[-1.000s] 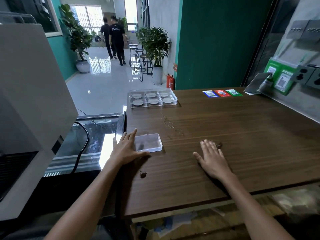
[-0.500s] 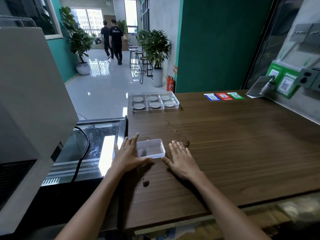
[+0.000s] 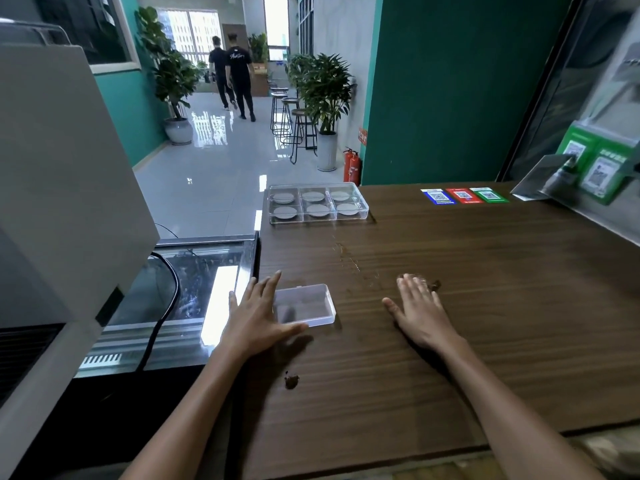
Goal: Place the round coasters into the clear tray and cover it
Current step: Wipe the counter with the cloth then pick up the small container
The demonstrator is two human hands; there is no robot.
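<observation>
Both hands lie spread flat: left hand point(image 3: 258, 317) touching the clear lid point(image 3: 304, 305), right hand point(image 3: 420, 308) on bare table point(image 3: 485, 306).

counter point(image 3: 485, 323): dark wood grain, smooth, faint sheen
clear tray point(image 3: 317, 202): transparent hard plastic, glossy walls, at the counter's far left corner
round coasters point(image 3: 313, 196): matt pale grey (material unclear)
lid point(image 3: 304, 304): frosted clear plastic, smooth, near the counter's left edge
case point(image 3: 194, 289): glossy glass top, left of the counter
floor point(image 3: 214, 174): polished, mirror-glossy, beyond the counter
</observation>
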